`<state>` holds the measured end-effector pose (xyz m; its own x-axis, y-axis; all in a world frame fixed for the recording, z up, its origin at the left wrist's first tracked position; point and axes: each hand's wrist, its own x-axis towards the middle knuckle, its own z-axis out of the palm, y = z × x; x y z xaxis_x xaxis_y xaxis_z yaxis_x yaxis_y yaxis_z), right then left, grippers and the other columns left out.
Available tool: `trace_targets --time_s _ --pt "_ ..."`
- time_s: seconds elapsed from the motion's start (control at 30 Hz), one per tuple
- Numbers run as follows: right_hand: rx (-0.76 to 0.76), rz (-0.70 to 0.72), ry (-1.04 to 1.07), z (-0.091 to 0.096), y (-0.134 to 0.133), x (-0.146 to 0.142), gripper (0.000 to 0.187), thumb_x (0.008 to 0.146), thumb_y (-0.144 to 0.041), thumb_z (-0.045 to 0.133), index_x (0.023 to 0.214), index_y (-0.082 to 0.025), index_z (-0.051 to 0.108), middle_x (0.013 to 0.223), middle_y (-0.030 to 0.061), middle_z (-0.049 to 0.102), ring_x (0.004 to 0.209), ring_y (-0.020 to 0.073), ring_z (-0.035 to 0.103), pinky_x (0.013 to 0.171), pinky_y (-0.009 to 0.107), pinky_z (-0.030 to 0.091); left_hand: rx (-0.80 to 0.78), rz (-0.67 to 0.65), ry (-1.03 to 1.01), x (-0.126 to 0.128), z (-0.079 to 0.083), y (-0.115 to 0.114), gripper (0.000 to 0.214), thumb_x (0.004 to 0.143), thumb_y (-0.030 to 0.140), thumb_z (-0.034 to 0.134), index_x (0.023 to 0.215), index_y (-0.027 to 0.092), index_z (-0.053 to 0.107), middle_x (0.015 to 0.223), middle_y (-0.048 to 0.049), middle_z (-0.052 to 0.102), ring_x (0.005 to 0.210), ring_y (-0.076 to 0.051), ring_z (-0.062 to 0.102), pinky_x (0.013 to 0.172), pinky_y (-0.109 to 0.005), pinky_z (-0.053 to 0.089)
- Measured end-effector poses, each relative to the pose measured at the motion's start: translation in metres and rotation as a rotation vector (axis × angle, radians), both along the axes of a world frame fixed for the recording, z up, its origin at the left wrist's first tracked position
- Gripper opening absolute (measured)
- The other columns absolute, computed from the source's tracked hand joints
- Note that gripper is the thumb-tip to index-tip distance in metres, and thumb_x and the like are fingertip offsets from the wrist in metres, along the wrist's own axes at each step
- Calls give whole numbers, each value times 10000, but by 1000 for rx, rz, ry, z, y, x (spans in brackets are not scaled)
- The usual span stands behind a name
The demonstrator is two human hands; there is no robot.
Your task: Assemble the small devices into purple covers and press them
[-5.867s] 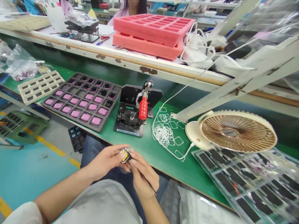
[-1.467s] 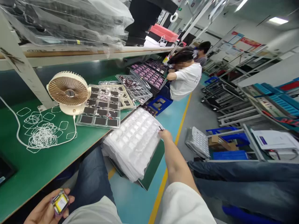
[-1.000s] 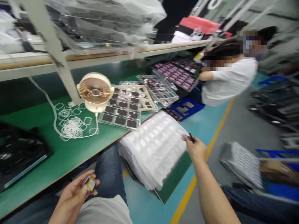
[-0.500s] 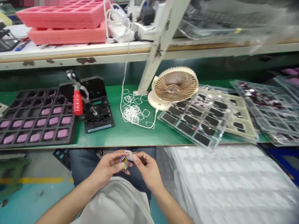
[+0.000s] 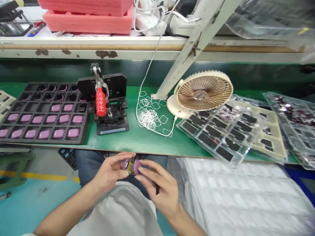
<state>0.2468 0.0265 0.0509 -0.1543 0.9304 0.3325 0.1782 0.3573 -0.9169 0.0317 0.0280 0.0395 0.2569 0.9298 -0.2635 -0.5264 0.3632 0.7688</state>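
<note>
Over my lap, just below the bench edge, my left hand (image 5: 112,170) is closed on a small purple watch case (image 5: 126,163), with a yellow part (image 5: 130,166) showing inside its open back. My right hand (image 5: 159,183) pinches a purple cover (image 5: 137,166) by its outer side. That cover stands tilted at the right of the case; whether the two are joined I cannot tell. A thin dark object (image 5: 157,189) shows beneath the right fingers, too little of it visible to name.
On the green bench (image 5: 118,144) are a black tray (image 5: 83,139) of purple cases, a red-handled toggle clamp fixture (image 5: 100,102), white ring gaskets (image 5: 147,118), a desk fan (image 5: 200,93) and clear trays (image 5: 221,131) of dark parts. White wrapped stacks (image 5: 236,190) stand at right.
My head view has shifted left. The cover in my right hand has turned from its pale face to its purple one, and my right fingers have spread around it.
</note>
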Motion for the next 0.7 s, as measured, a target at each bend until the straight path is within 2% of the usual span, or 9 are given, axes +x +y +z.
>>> trace_targets --time_s 0.13,0.27,0.5,0.7 --pt "96 23 -88 -2 -4 -8 338 979 -190 820 1275 -353 808 1250 76 751 798 196 756 680 325 658 11 15 7 1 2 -1 501 716 262 997 1194 271 847 1422 -151 693 1263 -341 671 1040 -435 561" --pt "124 41 -89 -12 -2 -13 356 990 -185 804 1293 -370 796 1256 65 744 621 138 644 537 307 560 6 23 18 1 4 -4 517 700 291 1011 1191 260 849 1391 -155 698 1243 -337 673 1020 -426 571" --pt "167 74 -128 -14 -2 -12 366 1014 -196 778 1331 -377 773 1268 71 734 606 131 592 531 310 519 -3 40 32 -3 6 -9 534 685 294 1022 1190 268 850 1370 -139 692 1215 -321 685 991 -401 594" --pt "217 81 -204 -9 0 -17 416 1032 -185 748 1393 -392 735 1292 63 733 556 110 553 515 288 503 23 68 51 -4 2 -11 533 691 313 1023 1193 276 849 1327 -132 706 1210 -311 683 992 -384 592"
